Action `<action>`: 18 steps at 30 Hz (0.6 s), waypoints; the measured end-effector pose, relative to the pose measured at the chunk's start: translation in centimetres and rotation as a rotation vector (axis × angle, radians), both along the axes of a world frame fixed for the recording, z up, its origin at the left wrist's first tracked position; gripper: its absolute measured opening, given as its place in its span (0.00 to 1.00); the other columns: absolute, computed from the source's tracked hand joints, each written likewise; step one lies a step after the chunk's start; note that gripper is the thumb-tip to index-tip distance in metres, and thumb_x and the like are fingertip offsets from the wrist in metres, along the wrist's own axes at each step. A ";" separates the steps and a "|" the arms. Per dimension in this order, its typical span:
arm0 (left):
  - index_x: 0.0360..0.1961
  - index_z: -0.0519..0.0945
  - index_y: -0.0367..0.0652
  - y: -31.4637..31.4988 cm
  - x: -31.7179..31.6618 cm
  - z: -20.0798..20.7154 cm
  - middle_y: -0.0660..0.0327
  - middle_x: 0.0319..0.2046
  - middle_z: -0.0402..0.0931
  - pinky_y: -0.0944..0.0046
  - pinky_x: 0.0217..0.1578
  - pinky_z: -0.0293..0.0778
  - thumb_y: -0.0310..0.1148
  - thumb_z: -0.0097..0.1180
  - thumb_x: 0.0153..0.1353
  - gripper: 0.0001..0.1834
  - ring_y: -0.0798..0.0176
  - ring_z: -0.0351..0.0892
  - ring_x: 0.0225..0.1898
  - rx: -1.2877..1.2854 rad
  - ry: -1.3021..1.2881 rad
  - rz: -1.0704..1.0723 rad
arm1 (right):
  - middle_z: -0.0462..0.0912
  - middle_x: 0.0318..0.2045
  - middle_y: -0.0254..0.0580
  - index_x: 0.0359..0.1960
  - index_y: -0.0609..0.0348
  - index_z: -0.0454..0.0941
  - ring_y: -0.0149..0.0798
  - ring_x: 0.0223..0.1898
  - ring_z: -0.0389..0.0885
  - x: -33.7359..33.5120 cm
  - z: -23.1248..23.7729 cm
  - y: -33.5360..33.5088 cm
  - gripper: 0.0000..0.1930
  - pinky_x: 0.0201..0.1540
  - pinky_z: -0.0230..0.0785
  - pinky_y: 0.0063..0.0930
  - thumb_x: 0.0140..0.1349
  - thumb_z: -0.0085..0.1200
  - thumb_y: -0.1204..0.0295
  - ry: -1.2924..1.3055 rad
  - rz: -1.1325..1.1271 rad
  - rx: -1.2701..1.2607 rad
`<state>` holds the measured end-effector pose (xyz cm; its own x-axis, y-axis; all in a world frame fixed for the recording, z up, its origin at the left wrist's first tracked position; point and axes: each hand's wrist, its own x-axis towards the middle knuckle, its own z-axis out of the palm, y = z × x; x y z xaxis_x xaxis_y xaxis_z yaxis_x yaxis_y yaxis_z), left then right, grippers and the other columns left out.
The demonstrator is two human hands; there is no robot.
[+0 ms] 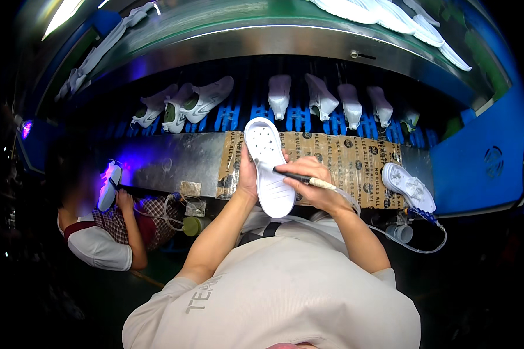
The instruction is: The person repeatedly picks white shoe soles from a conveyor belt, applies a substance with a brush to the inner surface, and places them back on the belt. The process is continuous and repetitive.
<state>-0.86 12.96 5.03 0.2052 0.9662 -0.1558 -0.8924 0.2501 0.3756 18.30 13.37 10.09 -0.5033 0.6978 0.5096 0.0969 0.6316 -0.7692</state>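
Note:
A white shoe sole (276,192) is held upright in front of me, its inner side with small dark holes facing me. My left hand (247,174) is closed around its left edge, the fingers mostly hidden behind it. My right hand (313,180) grips a hose-fed brush (294,175) with a dark front and pale rear end. The brush tip is at the middle of the sole, near its right side; whether it touches cannot be told. A clear hose (352,200) trails from the brush toward the right.
Cardboard (343,168) covers part of the metal ledge (186,157). Beyond it, shoe uppers (209,99) stand on a blue rack (230,116), below a belt with white soles (384,14). A white shoe (410,186) lies right, near a cup (402,232). A co-worker (108,232) works at left.

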 end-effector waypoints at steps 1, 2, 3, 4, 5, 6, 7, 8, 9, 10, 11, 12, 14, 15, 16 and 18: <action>0.61 0.72 0.40 0.1 0.2 0.8 0.48 0.45 0.80 0.46 0.52 0.80 0.74 0.26 0.70 0.47 0.48 0.82 0.46 0.015 -0.001 0.009 | 0.85 0.31 0.37 0.47 0.52 0.89 0.37 0.35 0.81 0.0 0.3 -0.1 0.16 0.51 0.66 0.33 0.55 0.70 0.75 -0.107 -0.127 0.068; 0.61 0.72 0.40 0.2 0.4 1.6 0.48 0.45 0.80 0.46 0.53 0.80 0.74 0.26 0.70 0.47 0.49 0.82 0.46 0.030 -0.002 0.018 | 0.85 0.31 0.37 0.46 0.52 0.89 0.37 0.35 0.81 0.1 0.6 -0.2 0.16 0.51 0.66 0.32 0.55 0.70 0.75 -0.144 -0.036 0.113; 0.61 0.72 0.40 0.6 0.1 1.4 0.48 0.44 0.79 0.46 0.53 0.79 0.74 0.25 0.70 0.47 0.50 0.81 0.46 0.080 -0.017 0.019 | 0.85 0.31 0.37 0.46 0.52 0.89 0.37 0.35 0.81 0.2 0.9 -0.4 0.15 0.51 0.66 0.32 0.55 0.70 0.75 -0.180 0.057 0.158; 0.61 0.72 0.40 1.1 -0.2 1.5 0.49 0.44 0.79 0.46 0.54 0.79 0.74 0.25 0.69 0.47 0.50 0.81 0.46 0.130 -0.032 0.017 | 0.86 0.31 0.37 0.46 0.52 0.89 0.37 0.35 0.81 0.4 1.4 -0.6 0.15 0.51 0.66 0.32 0.55 0.70 0.75 -0.215 0.146 0.204; 0.60 0.73 0.40 1.4 -0.5 1.6 0.49 0.43 0.79 0.47 0.51 0.80 0.75 0.24 0.69 0.48 0.51 0.81 0.45 0.139 -0.043 0.024 | 0.85 0.31 0.37 0.46 0.53 0.89 0.37 0.35 0.81 0.6 2.1 -1.0 0.15 0.51 0.66 0.33 0.55 0.70 0.74 -0.162 0.270 0.114; 0.61 0.73 0.40 1.6 -0.9 1.8 0.49 0.43 0.79 0.47 0.51 0.80 0.75 0.25 0.69 0.48 0.51 0.82 0.45 0.150 -0.025 0.033 | 0.86 0.31 0.36 0.47 0.51 0.89 0.37 0.35 0.81 0.7 1.8 -1.0 0.15 0.50 0.66 0.33 0.56 0.70 0.72 -0.103 0.294 0.032; 0.61 0.72 0.40 1.9 -1.1 2.3 0.49 0.44 0.79 0.47 0.51 0.81 0.75 0.25 0.69 0.48 0.51 0.82 0.44 0.161 -0.011 0.043 | 0.87 0.32 0.36 0.47 0.51 0.89 0.37 0.35 0.81 0.8 1.8 -1.2 0.15 0.50 0.66 0.33 0.56 0.70 0.71 -0.075 0.195 -0.033; 0.61 0.72 0.40 2.1 -1.3 2.8 0.49 0.44 0.79 0.48 0.50 0.81 0.75 0.25 0.68 0.48 0.51 0.82 0.44 0.172 0.002 0.054 | 0.87 0.33 0.36 0.47 0.51 0.89 0.37 0.35 0.81 0.8 2.0 -1.4 0.15 0.50 0.67 0.33 0.57 0.70 0.71 -0.049 0.096 -0.098; 0.62 0.72 0.40 2.2 -1.3 3.3 0.48 0.45 0.80 0.48 0.50 0.83 0.75 0.27 0.68 0.48 0.51 0.83 0.44 0.149 0.009 0.074 | 0.88 0.35 0.38 0.47 0.52 0.89 0.38 0.36 0.81 1.1 2.4 -1.1 0.15 0.49 0.67 0.34 0.57 0.69 0.71 -0.204 0.076 -0.050; 0.62 0.72 0.39 2.5 -1.6 3.9 0.48 0.45 0.80 0.48 0.50 0.83 0.76 0.28 0.68 0.49 0.50 0.83 0.45 0.176 0.015 0.040 | 0.88 0.34 0.38 0.47 0.52 0.89 0.38 0.36 0.81 1.1 2.3 -1.0 0.15 0.48 0.67 0.34 0.57 0.69 0.71 -0.184 0.181 -0.030; 0.63 0.72 0.39 2.8 -2.0 4.5 0.48 0.45 0.80 0.48 0.51 0.83 0.76 0.29 0.68 0.49 0.50 0.84 0.45 0.202 0.022 0.005 | 0.88 0.34 0.39 0.47 0.52 0.89 0.38 0.36 0.81 1.3 2.0 -0.9 0.15 0.47 0.67 0.33 0.57 0.69 0.71 -0.163 0.285 -0.011; 0.63 0.71 0.39 3.1 -2.3 4.8 0.47 0.45 0.80 0.47 0.51 0.83 0.76 0.30 0.68 0.49 0.50 0.84 0.46 0.229 0.030 -0.029 | 0.88 0.33 0.39 0.47 0.53 0.89 0.38 0.36 0.80 1.5 1.8 -0.8 0.15 0.47 0.67 0.33 0.57 0.69 0.71 -0.141 0.389 0.009; 0.65 0.70 0.42 3.8 -2.9 5.5 0.49 0.47 0.80 0.51 0.47 0.84 0.75 0.30 0.68 0.47 0.51 0.84 0.47 0.267 0.133 -0.108 | 0.87 0.33 0.37 0.48 0.52 0.89 0.38 0.35 0.79 2.0 2.6 -0.5 0.15 0.46 0.67 0.32 0.57 0.69 0.71 -0.145 0.343 -0.149; 0.65 0.70 0.40 4.1 -3.0 5.9 0.47 0.48 0.80 0.49 0.48 0.85 0.74 0.31 0.68 0.48 0.49 0.85 0.47 0.277 0.158 -0.140 | 0.87 0.33 0.37 0.48 0.51 0.89 0.37 0.35 0.79 1.9 2.5 -0.7 0.15 0.46 0.67 0.31 0.57 0.69 0.71 -0.130 0.254 -0.163; 0.65 0.71 0.37 4.5 -3.1 6.5 0.45 0.49 0.81 0.48 0.49 0.85 0.73 0.33 0.69 0.48 0.48 0.86 0.47 0.295 0.188 -0.164 | 0.87 0.33 0.36 0.48 0.51 0.89 0.37 0.35 0.79 1.9 2.5 -0.5 0.15 0.46 0.67 0.31 0.57 0.69 0.71 -0.112 0.172 -0.166; 0.66 0.70 0.37 5.7 -2.9 7.4 0.46 0.48 0.83 0.52 0.48 0.86 0.69 0.34 0.72 0.44 0.52 0.87 0.45 0.319 0.380 -0.214 | 0.87 0.32 0.35 0.48 0.46 0.89 0.37 0.35 0.79 1.9 3.1 -0.5 0.16 0.47 0.67 0.35 0.56 0.70 0.69 -0.282 0.240 0.008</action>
